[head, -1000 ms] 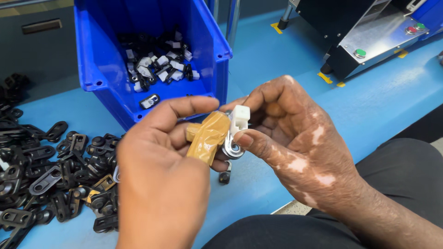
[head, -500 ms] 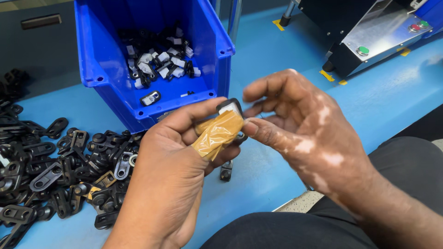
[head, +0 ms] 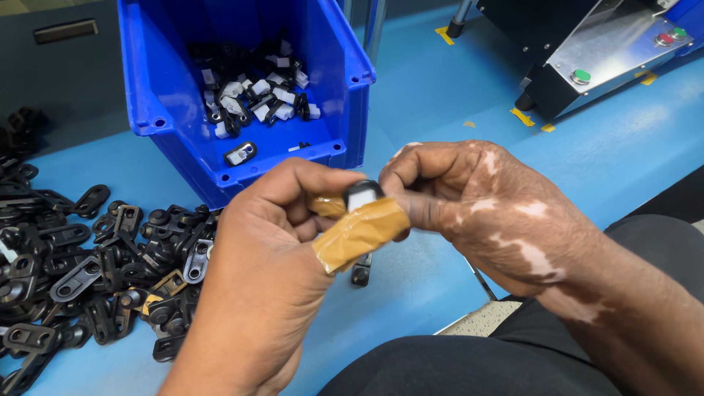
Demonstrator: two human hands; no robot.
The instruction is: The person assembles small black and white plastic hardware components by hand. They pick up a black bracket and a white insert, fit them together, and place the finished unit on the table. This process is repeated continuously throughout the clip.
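Observation:
My left hand (head: pixel 271 257) and my right hand (head: pixel 477 205) meet above the blue table, both pinching one small black part with a white insert (head: pixel 361 195). The thumb of my left hand is wrapped in tan tape (head: pixel 359 233), and it presses on the part from below. My right hand's thumb and fingers close on the part from the right. Most of the part is hidden between the fingers.
A blue bin (head: pixel 352 81) behind the hands holds several black-and-white parts (head: pixel 253 99). A pile of black plastic parts (head: pixel 95 257) lies at the left on the blue table (head: pixel 455 95). One loose black part (head: pixel 360 274) lies under the hands. A machine with green and red buttons (head: pixel 587 59) stands at the back right.
The white piece that stood out between my fingers a second ago is now pressed into the black part. Both hands have shifted slightly and stay closed on it.

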